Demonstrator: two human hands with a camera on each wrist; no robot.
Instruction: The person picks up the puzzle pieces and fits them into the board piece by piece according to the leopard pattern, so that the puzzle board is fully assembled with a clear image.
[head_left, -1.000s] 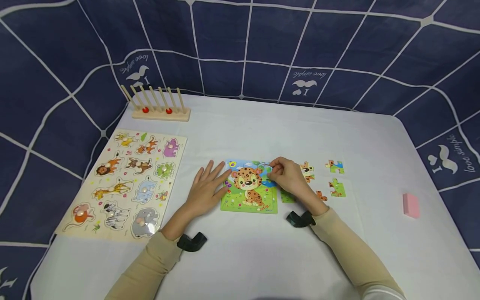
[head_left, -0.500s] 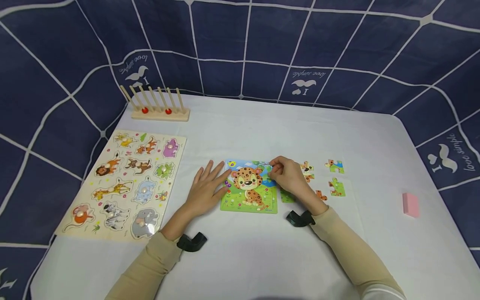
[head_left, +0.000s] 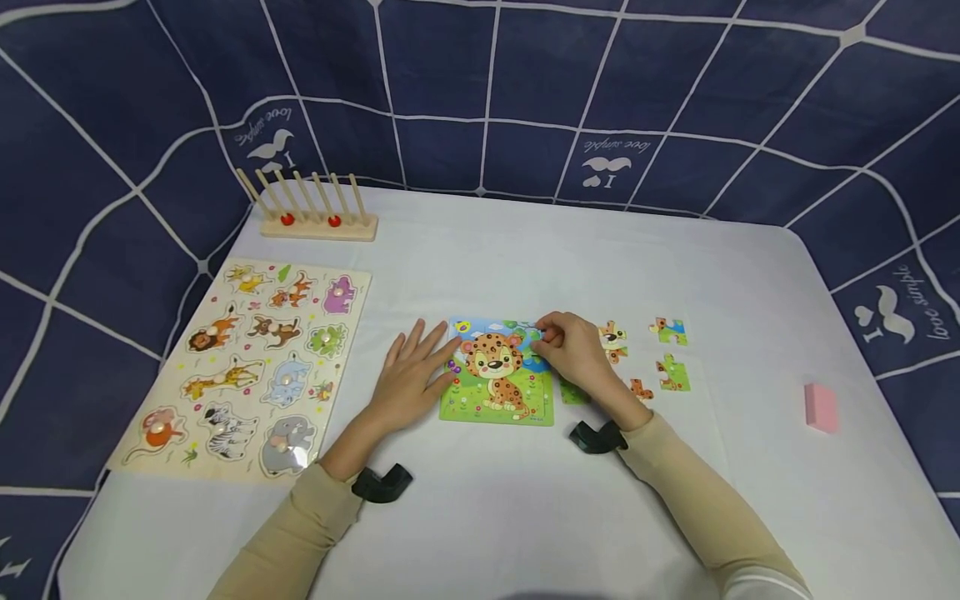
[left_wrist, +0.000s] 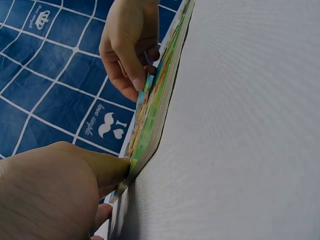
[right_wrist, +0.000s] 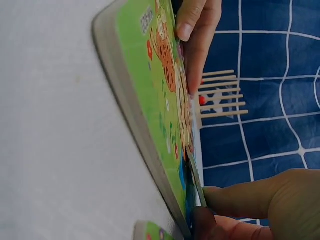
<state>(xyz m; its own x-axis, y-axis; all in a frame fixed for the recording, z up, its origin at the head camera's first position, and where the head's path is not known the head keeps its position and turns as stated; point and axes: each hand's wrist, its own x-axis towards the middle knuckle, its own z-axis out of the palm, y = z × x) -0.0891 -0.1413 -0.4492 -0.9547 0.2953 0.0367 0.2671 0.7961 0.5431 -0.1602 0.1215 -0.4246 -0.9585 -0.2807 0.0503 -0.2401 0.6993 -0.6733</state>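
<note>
A jigsaw board [head_left: 497, 417] with a spotted leopard cub on green grass lies in front of me. My left hand [head_left: 405, 383] rests beside its left side, fingers spread, with thumb and index finger at the board's edge. Over the upper right part of the board, my right hand [head_left: 573, 350] pinches a jigsaw piece [right_wrist: 196, 172] between thumb and fingers. In the right wrist view that piece stands tilted, one edge down at the picture. The right fingers hide much of it in the head view.
Loose jigsaw pieces [head_left: 674, 373] lie right of the board, some partly behind the right hand. At left is an animal peg puzzle [head_left: 300, 350]. Behind it stands a wooden peg rack [head_left: 318, 227] with red beads. A pink block [head_left: 821, 408] sits far right.
</note>
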